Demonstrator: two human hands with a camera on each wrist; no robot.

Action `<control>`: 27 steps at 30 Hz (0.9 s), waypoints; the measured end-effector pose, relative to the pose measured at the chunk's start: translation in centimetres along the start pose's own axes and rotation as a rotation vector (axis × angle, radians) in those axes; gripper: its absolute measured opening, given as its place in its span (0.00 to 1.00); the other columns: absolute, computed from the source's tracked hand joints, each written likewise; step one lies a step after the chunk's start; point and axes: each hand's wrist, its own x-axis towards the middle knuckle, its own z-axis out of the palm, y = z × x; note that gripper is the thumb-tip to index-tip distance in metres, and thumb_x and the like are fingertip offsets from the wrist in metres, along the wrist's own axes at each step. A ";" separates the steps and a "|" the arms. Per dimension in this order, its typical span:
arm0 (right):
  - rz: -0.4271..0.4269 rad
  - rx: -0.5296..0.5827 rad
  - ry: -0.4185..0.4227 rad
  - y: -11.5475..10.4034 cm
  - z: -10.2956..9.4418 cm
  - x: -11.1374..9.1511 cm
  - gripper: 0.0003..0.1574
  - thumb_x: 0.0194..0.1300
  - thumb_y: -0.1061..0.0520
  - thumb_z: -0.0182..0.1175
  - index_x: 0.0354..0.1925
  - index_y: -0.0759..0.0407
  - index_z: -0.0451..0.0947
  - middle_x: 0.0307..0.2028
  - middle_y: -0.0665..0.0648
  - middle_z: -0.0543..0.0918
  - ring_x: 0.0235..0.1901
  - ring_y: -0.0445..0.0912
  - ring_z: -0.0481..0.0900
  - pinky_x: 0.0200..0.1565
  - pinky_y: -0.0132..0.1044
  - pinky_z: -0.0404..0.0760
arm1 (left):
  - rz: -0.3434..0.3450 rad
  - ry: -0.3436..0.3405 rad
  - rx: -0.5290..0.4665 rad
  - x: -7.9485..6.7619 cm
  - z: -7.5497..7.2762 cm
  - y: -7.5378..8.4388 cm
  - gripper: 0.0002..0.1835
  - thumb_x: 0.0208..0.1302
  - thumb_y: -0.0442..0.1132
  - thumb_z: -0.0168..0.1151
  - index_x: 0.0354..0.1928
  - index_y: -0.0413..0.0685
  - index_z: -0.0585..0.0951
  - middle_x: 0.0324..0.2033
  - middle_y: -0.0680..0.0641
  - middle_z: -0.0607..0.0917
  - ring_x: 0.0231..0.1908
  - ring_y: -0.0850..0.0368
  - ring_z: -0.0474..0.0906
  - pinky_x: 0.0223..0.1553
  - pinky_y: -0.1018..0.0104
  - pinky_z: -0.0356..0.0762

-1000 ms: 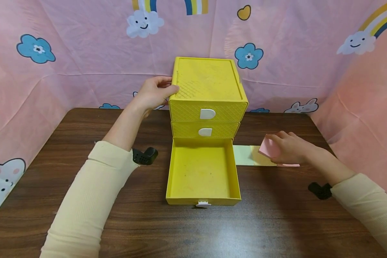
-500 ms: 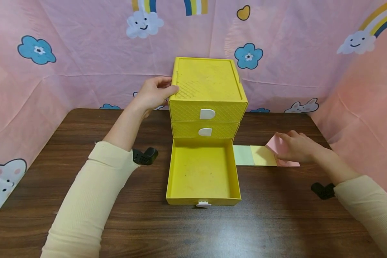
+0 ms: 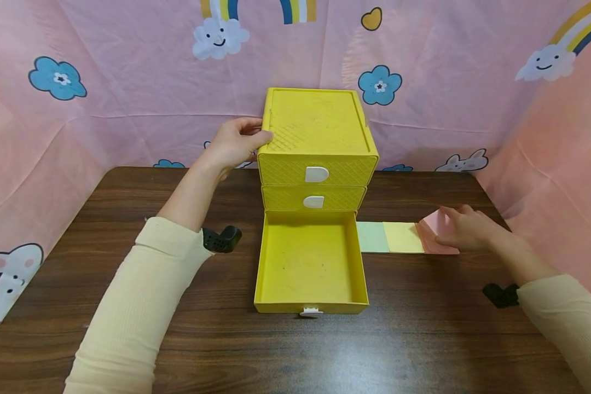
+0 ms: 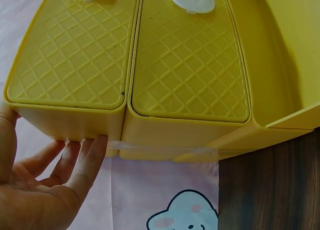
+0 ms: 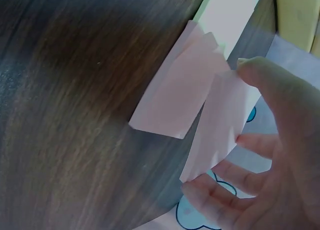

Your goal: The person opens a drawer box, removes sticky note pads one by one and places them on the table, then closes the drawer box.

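Observation:
My left hand (image 3: 233,143) holds the upper left edge of a yellow drawer unit (image 3: 320,123). Its thumb lies on the top, and in the left wrist view its fingers (image 4: 90,162) press the side wall. To the right of the unit, my right hand (image 3: 468,227) pinches a pink sticky note pad (image 5: 220,120) between thumb and fingers, tilted above the table. Just beneath it lies another pink sticky note pad (image 5: 172,95), in line with a yellow sticky note pad (image 3: 404,237) and a green sticky note pad (image 3: 372,237). The right fingertips are partly hidden in the head view.
The bottom drawer (image 3: 310,262) is pulled out toward me, with nothing visible inside. The two upper drawers are closed, each with a white handle (image 3: 317,174). Everything stands on a dark wooden table (image 3: 202,339), with a patterned pink cloth (image 3: 152,82) behind.
My right hand has moved right and slightly down, carrying the pink sticky note pad from above the yellow pad to above the other pink one. My left hand has stayed in place.

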 end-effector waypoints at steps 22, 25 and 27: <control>0.134 0.059 -0.088 3.2 1.5 -0.6 0.56 0.55 0.35 0.58 0.60 0.78 0.55 0.52 0.85 0.62 0.51 0.75 0.62 0.47 0.66 0.68 | 0.006 0.001 -0.008 0.1 -0.1 -0.1 0.30 0.64 0.48 0.56 0.67 0.53 0.64 0.60 0.47 0.69 0.52 0.54 0.73 0.50 0.62 0.77; 0.162 0.082 -0.106 3.6 1.4 -0.6 0.57 0.55 0.35 0.58 0.61 0.79 0.53 0.52 0.87 0.59 0.52 0.76 0.59 0.49 0.68 0.66 | 0.007 0.001 -0.015 0.2 -0.1 -0.1 0.30 0.64 0.48 0.56 0.66 0.53 0.65 0.59 0.47 0.69 0.52 0.54 0.73 0.50 0.62 0.78; 0.172 0.084 -0.111 3.7 1.4 -0.6 0.56 0.55 0.36 0.58 0.61 0.80 0.53 0.52 0.87 0.59 0.52 0.76 0.58 0.49 0.69 0.65 | 0.008 -0.001 -0.018 0.2 -0.1 -0.1 0.30 0.64 0.48 0.56 0.66 0.53 0.64 0.59 0.47 0.69 0.52 0.54 0.73 0.49 0.62 0.78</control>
